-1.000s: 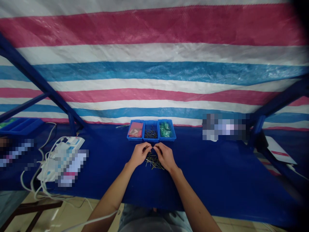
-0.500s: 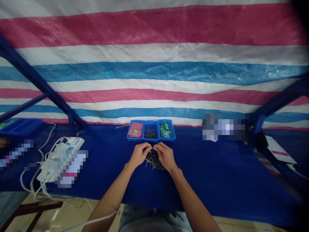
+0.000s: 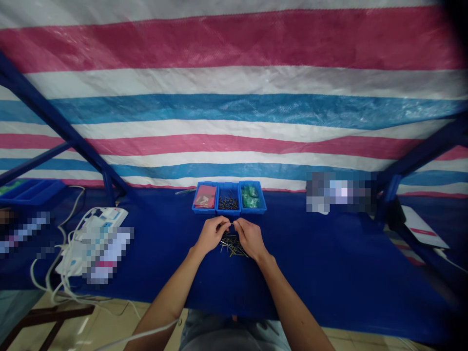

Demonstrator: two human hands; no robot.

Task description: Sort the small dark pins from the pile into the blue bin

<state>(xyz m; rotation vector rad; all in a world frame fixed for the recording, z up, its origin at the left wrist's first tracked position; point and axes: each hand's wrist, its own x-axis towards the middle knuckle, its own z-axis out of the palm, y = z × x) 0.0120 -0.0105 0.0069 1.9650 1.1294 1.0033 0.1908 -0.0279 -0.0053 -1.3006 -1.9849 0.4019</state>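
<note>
My left hand (image 3: 210,233) and my right hand (image 3: 251,237) face each other above the table, both pinched closed. Between their fingertips runs a thin, brass-coloured screw (image 3: 232,223), mostly covered by the fingers. Beneath and between the hands lies a loose pile of long thin screws (image 3: 233,246), brassy and dark. Just beyond my fingers stand three blue bins side by side. Red and pale packets (image 3: 204,196) fill the left one, dark screws (image 3: 228,202) lie in the middle one, and green packets (image 3: 250,197) are in the right one.
White power strips (image 3: 109,218) with tangled cables lie on the blue table (image 3: 314,273) to the left. Blue frame bars (image 3: 73,139) rise at both sides, before a striped sheet (image 3: 234,112). At far left are another blue tray (image 3: 36,191) and part of a person's hand (image 3: 5,215).
My right fingers have shifted slightly around the screw and curled in a little more. My left hand keeps its place, and the pile and bins look the same.
</note>
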